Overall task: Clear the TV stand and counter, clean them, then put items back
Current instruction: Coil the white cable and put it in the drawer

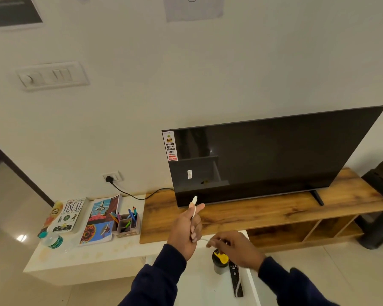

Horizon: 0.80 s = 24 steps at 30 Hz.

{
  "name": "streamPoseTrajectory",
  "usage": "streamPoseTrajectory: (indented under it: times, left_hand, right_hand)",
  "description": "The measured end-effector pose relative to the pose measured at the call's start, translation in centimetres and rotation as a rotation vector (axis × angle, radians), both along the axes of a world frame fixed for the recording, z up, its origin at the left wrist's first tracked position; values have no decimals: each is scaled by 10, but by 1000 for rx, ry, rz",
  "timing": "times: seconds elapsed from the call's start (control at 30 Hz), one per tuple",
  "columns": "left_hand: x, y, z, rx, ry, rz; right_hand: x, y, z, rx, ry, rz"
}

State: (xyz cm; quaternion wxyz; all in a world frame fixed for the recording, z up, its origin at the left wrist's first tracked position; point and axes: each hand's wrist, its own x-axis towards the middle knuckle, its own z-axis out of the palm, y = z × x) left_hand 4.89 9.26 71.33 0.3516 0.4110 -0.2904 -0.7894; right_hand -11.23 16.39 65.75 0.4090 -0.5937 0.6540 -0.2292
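My left hand (186, 228) is raised in front of the wooden TV stand (263, 208), closed around a white charging cable (194, 203) whose plug sticks up above my thumb. My right hand (234, 246) is lower and to the right, pinching the same cable's trailing part. A large black TV (263, 157) stands on the wooden top. To the left lies the white counter (86, 257) with two books (71, 214), a pen holder (127, 224) and a water bottle (51, 239).
A black jar with a yellow lid (219, 261) and a black remote (236, 281) lie on a white surface under my right hand. A black power cord (131, 193) runs from the wall socket behind the TV. A dark object (378, 206) stands at the stand's right end.
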Motion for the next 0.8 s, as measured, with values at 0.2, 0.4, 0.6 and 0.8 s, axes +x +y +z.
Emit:
streamPoseTrajectory:
  times: [0.2,0.4,0.6,0.8]
  left_hand:
    - [-1,7,10,-143,-113,-203]
    - [-1,10,9,-246,-202,-313]
    - [-7,13,0,-304,-345,-237]
    - [-19,4,-5,-258,-347,22]
  right_hand:
    - [-36,-50,21,-73,161,66]
    - [-42,-82,48,-266,237,117]
    - [-34,-72,68,-196,120,76]
    - [14,-31,62,-300,88,-13]
